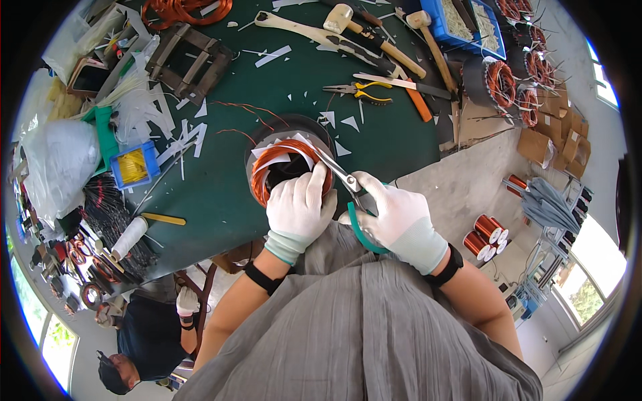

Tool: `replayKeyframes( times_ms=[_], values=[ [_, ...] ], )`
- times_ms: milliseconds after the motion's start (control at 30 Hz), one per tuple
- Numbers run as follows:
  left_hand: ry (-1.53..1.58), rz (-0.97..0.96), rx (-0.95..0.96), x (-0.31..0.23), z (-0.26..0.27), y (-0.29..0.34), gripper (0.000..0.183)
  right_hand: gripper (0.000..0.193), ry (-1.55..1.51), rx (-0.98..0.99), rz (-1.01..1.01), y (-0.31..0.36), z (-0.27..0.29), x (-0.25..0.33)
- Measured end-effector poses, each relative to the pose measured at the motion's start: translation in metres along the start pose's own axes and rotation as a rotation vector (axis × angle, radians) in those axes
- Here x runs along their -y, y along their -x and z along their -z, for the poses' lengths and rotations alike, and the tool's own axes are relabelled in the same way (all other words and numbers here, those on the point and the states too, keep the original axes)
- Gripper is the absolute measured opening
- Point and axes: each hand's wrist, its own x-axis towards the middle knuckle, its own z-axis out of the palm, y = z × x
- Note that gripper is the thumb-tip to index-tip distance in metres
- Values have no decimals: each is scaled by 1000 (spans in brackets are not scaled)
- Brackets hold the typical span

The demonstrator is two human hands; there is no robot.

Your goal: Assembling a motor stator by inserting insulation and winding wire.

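In front of me on the green table a motor stator (257, 175) with copper windings and white insulating paper rests near the front edge. Loose copper wire ends stick out from its far side. My left hand (299, 208), in a white glove, is closed on the near rim of the windings, its fingertips reaching into the opening. My gloved right hand (394, 217) grips a pair of scissors (349, 180) with green handles. Their blades point up and left, against the paper at the winding's right side. Whether paper lies between the blades, I cannot tell.
Wooden-handled mallets (374, 47), yellow pliers (358, 89) and paper scraps lie beyond the stator. A metal frame (188, 61) stands at the far left, near a blue bin (134, 166). More wound stators (498, 83) stand at right. Another person (150, 327) works at lower left.
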Motion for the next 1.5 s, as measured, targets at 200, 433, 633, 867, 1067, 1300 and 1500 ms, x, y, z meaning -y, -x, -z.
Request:
replayKeyframes(
  times_ms=[200, 433, 633, 867, 1067, 1300, 1500],
  values=[
    [-3, -19, -46, 0, -1, 1, 59, 64, -126, 58, -70, 1, -3, 14],
    [-30, -3, -43, -1, -2, 2, 56, 63, -87, 150, -84, -23, 20, 21],
    [11, -6, -30, -2, 3, -2, 57, 63, -58, 333, -32, -56, 50, 12],
    [21, -38, -82, 3, 1, -3, 40, 83, -64, 557, 112, -107, 61, -4],
    [2, -136, -98, 12, -1, -3, 49, 65, -97, 599, 96, -115, 67, -6],
    [-42, -168, -78, 11, -3, -1, 53, 83, -164, 549, 131, -111, 44, -23],
    [-42, -155, -34, 10, 2, 0, 55, 59, -313, 389, -112, -72, 41, -36]
  ],
)
